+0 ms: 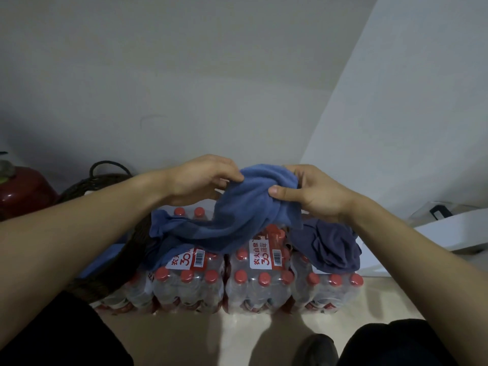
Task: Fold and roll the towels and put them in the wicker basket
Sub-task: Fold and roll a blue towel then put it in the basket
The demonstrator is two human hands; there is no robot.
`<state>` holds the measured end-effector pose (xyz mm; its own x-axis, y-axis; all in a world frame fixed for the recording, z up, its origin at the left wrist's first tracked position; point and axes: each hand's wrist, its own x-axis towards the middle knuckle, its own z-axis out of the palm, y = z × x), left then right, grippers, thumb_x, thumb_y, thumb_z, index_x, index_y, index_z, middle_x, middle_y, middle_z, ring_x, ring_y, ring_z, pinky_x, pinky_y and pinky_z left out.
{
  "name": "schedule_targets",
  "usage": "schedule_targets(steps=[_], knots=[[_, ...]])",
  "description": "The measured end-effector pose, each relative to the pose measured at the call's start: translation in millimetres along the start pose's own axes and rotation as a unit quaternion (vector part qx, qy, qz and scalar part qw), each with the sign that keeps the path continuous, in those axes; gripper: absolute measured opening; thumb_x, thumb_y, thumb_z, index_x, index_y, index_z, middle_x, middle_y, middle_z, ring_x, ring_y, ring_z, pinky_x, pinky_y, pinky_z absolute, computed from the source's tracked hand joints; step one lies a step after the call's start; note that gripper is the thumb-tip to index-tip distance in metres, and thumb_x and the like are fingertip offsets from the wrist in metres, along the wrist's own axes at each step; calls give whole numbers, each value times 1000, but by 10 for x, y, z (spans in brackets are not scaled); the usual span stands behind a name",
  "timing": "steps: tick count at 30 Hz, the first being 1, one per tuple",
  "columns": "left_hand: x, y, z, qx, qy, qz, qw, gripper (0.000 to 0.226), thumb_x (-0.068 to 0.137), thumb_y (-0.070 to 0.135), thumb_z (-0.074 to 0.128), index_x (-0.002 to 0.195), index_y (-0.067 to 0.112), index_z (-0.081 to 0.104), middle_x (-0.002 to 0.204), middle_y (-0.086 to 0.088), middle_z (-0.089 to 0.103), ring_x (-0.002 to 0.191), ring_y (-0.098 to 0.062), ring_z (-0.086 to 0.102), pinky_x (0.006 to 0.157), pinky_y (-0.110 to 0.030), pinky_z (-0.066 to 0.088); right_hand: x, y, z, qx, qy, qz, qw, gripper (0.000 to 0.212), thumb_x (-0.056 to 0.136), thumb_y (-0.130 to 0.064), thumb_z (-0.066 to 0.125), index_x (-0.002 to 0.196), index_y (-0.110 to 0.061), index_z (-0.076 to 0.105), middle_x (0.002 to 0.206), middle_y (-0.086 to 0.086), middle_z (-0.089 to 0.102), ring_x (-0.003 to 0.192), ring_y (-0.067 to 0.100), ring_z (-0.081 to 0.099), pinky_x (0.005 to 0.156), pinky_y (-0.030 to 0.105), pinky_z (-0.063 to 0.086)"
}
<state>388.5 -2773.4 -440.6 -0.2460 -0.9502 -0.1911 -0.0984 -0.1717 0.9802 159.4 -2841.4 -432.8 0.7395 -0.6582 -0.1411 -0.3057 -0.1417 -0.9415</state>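
A blue towel [237,217] hangs bunched between both hands above packs of water bottles. My left hand [200,180] pinches its upper left part with thumb and fingers. My right hand [309,192] grips the upper right part, thumb pressed on the cloth. The towel's lower end drapes over the bottle tops to the left. A second, darker purple-blue towel [330,247] lies crumpled on the bottles under my right wrist. The dark wicker basket [87,183] with a looped handle stands at the back left, mostly hidden by my left forearm.
Three shrink-wrapped packs of red-capped water bottles [258,289] stand on the pale floor against the wall. A red round object [23,194] sits far left. A white box [449,228] lies at the right. My dark-clad knees and a shoe [317,350] fill the bottom.
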Motion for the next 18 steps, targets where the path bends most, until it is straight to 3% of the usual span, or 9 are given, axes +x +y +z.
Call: schedule_targets(steps=[3,6,8,13,15,18], knots=[[1,-53,94,-24,-18,0,1000,6,78,22,71,82,20,67,77,-2,66,74,-15,63,63,-27,50,14,-60,78,-1,29,-54,998,19,90,-13,70,106,-6,67,96,5,76,90,17,73,70,21,55],[14,-28,75,-53,-4,16,998,47,77,15,75,121,7,58,103,-10,73,97,-25,69,80,-32,58,14,-129,87,-15,52,-65,996,26,83,-21,78,98,-2,70,93,12,75,86,18,72,72,25,56],[-14,40,36,-41,-20,32,998,49,80,11,72,127,4,58,119,-16,67,110,-30,65,89,-32,56,-16,-172,57,-17,49,-57,997,32,78,-25,81,98,-2,72,93,13,75,84,17,71,73,26,56],[-77,123,-13,59,-70,22,996,35,76,23,78,103,3,69,100,-11,73,92,-21,69,74,-25,55,-95,-241,-12,-39,-38,-17,998,18,70,-30,83,65,-17,71,65,-3,66,65,10,62,60,21,48],[-94,134,33,67,-49,45,996,20,72,16,79,81,7,63,74,2,68,70,-9,64,63,-17,51,-99,-239,-31,-40,-65,-3,997,16,74,-25,81,66,-15,71,69,2,67,68,13,64,62,24,49],[-101,136,67,56,-32,77,995,26,71,9,75,66,18,51,58,10,51,55,-4,49,53,-13,41,-101,-247,-50,-31,-68,6,997,14,83,-16,76,72,-8,72,76,11,69,71,20,65,65,30,50]])
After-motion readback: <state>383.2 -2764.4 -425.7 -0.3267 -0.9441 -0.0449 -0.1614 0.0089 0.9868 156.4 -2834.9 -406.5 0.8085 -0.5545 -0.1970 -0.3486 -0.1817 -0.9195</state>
